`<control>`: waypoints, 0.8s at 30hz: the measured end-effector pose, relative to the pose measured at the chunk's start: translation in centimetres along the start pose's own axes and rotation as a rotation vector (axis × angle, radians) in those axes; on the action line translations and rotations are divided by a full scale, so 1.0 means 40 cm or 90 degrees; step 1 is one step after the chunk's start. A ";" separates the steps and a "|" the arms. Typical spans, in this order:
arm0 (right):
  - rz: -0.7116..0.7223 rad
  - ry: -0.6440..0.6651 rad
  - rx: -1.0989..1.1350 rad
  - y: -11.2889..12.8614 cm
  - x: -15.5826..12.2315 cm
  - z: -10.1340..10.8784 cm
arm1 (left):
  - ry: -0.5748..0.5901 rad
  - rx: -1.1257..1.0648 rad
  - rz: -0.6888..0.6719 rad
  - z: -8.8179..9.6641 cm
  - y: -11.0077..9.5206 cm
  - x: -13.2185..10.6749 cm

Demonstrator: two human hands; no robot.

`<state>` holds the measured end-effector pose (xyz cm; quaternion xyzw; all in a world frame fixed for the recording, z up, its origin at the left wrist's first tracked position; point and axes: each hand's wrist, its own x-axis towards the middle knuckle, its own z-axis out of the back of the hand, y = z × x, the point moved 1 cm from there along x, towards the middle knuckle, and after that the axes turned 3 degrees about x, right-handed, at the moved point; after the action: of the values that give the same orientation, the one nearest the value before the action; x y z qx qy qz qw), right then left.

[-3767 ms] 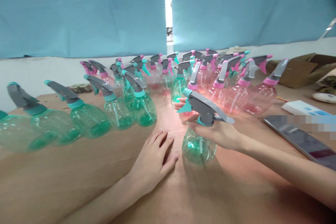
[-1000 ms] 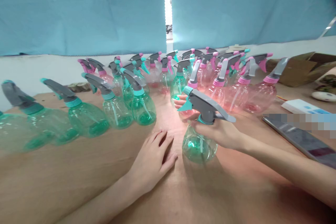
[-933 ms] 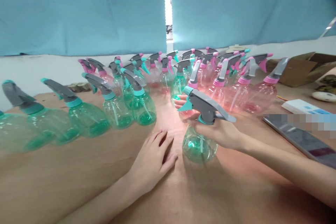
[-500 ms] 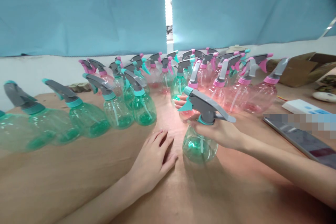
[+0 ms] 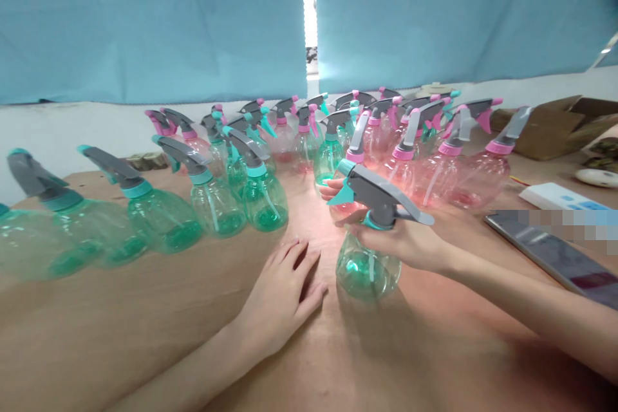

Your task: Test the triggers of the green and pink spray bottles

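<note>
My right hand (image 5: pixel 403 241) is wrapped round the neck of a clear green spray bottle (image 5: pixel 367 270) that stands upright on the brown table (image 5: pixel 145 322). Its grey trigger head (image 5: pixel 379 193) with a teal nozzle points left. My left hand (image 5: pixel 282 293) lies flat on the table just left of that bottle, fingers spread, holding nothing. A row of green spray bottles (image 5: pixel 164 215) runs along the left. Several pink spray bottles (image 5: pixel 449 170) stand behind my right hand.
A dark tablet or phone (image 5: pixel 555 254) and a white box (image 5: pixel 555 196) lie at the right. A cardboard box (image 5: pixel 555 125) sits at the back right. Blue curtains (image 5: pixel 145 19) hang behind the table.
</note>
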<state>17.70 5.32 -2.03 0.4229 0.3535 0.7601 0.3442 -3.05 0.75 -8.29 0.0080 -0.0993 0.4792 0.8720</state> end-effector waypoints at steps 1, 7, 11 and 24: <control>0.000 -0.002 0.000 0.001 0.000 0.000 | 0.003 0.001 0.001 0.000 0.000 -0.001; 0.003 -0.003 -0.002 -0.002 -0.002 0.000 | 0.004 -0.004 -0.001 -0.003 0.000 0.000; 0.003 0.015 0.018 -0.006 -0.002 0.001 | 0.000 -0.009 0.001 -0.004 0.001 0.002; -0.008 0.019 0.025 -0.010 -0.003 0.001 | -0.008 -0.014 0.002 -0.001 0.000 0.000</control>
<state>17.88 5.44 -2.37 0.4161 0.3761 0.7569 0.3354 -3.02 0.75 -8.32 0.0009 -0.1101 0.4793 0.8707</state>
